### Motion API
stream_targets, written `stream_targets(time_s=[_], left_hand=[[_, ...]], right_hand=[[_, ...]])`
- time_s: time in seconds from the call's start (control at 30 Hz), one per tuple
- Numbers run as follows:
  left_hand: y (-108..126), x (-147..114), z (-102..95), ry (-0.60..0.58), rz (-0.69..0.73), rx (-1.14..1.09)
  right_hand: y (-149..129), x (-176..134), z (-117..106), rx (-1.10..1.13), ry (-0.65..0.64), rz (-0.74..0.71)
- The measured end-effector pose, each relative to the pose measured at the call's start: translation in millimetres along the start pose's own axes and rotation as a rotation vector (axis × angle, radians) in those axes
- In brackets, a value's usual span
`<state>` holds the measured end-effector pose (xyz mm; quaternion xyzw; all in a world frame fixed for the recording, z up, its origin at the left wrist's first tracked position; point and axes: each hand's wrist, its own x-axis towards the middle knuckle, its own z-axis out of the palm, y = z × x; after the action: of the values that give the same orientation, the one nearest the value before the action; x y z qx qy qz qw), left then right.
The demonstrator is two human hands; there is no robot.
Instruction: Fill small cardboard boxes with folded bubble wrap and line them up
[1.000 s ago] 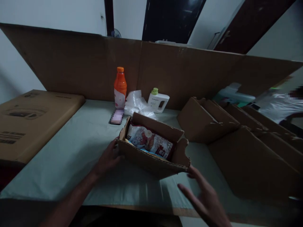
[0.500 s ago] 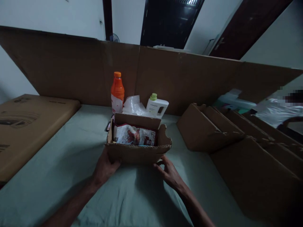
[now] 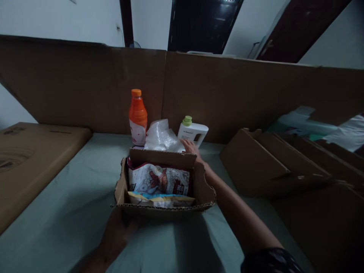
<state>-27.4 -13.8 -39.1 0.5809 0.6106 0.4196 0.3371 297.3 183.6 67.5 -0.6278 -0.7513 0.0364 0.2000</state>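
Note:
An open cardboard box (image 3: 159,211) sits in front of me, its inside facing me. In it lie a white and dark-red printed packet (image 3: 159,180) and a blue and yellow packet (image 3: 162,199). My left hand (image 3: 119,231) grips the box's lower left front corner, its fingers partly hidden and blurred. Past the box's back right corner reaches my right hand (image 3: 195,149), its fingers stretched out and nothing seen in them. Close to those fingers are clear bubble wrap (image 3: 161,136) and a white bottle with a green cap (image 3: 189,129).
Behind the box stands an orange bottle (image 3: 138,117). A cardboard panel (image 3: 85,87) runs across the back of the green cloth (image 3: 71,182). At left lies a large flat carton (image 3: 40,159); cardboard dividers (image 3: 253,163) stand at right, near a person's white clothing (image 3: 347,132).
My right hand has left the box's lower front right and reached forward past its back right corner. The box appears nearer and shows more of its inside. My left hand stays at its left corner.

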Motion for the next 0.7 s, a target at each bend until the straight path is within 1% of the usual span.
stream_targets(time_s=[0.07,0.1,0.17,0.23,0.3,0.37,0.43,0.47,0.5,0.53,0.57,0.6,0.67,0.7], left_hand=[[-1,0,-1.5,-0.038,0.021,0.0],[0,0,-2.4,-0.048,0.026,0.0],[5,1,-4.2,-0.065,0.018,0.002],[10,1,-5.3,-0.061,-0.008,0.011],[14,2,-5.9,-0.017,-0.027,0.022],[18,3,-6.4,0.018,-0.034,0.005],[22,4,-7.3,0.01,-0.038,-0.033],[23,5,-7.8,-0.001,-0.04,-0.052],[25,5,-8.5,-0.006,-0.043,-0.063],[26,6,-9.2,-0.01,-0.041,-0.068],[27,6,-9.9,-0.012,-0.034,-0.071],[28,6,-10.6,-0.015,-0.026,-0.072],[29,6,-12.0,-0.025,-0.004,-0.07],[29,6,-12.6,-0.029,0.008,-0.069]], right_hand=[[-2,19,12,-0.049,0.003,-0.014],[-1,22,16,-0.068,0.01,-0.018],[3,16,16,-0.103,0.045,-0.018],[11,-2,2,-0.137,0.123,0.009],[20,-29,-24,-0.169,0.232,0.063],[27,-62,-54,-0.199,0.343,0.13],[28,-102,-80,-0.221,0.456,0.162],[27,-125,-87,-0.227,0.51,0.146],[24,-149,-90,-0.23,0.549,0.108],[21,-174,-90,-0.23,0.56,0.056],[16,-199,-85,-0.225,0.534,-0.001],[11,-224,-79,-0.214,0.456,-0.048],[1,-268,-65,-0.168,0.21,-0.092],[-5,-286,-59,-0.138,0.092,-0.091]])
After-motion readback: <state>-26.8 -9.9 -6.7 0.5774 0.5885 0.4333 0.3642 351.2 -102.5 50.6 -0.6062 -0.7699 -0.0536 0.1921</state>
